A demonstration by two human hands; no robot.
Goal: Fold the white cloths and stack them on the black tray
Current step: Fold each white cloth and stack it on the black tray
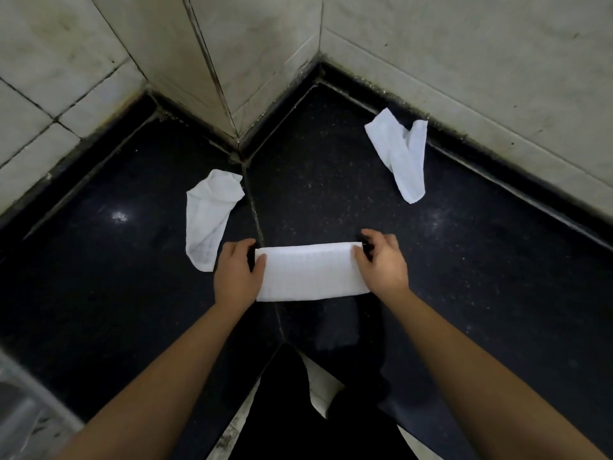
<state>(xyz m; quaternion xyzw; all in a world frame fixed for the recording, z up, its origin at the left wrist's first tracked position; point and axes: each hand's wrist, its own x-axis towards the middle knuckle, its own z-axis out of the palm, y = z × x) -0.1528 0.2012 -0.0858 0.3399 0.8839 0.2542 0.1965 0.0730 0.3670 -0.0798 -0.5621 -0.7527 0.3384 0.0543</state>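
Nearest, at 6 o'clock, two bare forearms reach up from the bottom edge over a black stone counter (pixel 481 267) that bends round a corner. Just beyond them, at the centre, lies the cloth being worked: a white cloth (pixel 311 272) already folded into a long flat band, set crosswise on the counter. The left hand (pixel 235 275) pinches its 9 o'clock end, thumb on top and fingers curled behind the far edge. The right hand (pixel 386 265) grips the 3 o'clock end the same way.

The step in hand looks like the second fold of this cloth. The next move probably calls for lifting one short end, carrying it over to meet the other, and keeping the edges square so that the layers do not slide apart.

Farther out, at 10 o'clock, a second cloth (pixel 209 217) lies rumpled and unfolded, near the left hand. At 1 o'clock a third cloth (pixel 401 154) lies twisted close to the tiled wall (pixel 481 61), well apart from the hands. Both wait their turn.

I cannot pick out a black tray against the dark counter, so nothing appears to be stacked yet.
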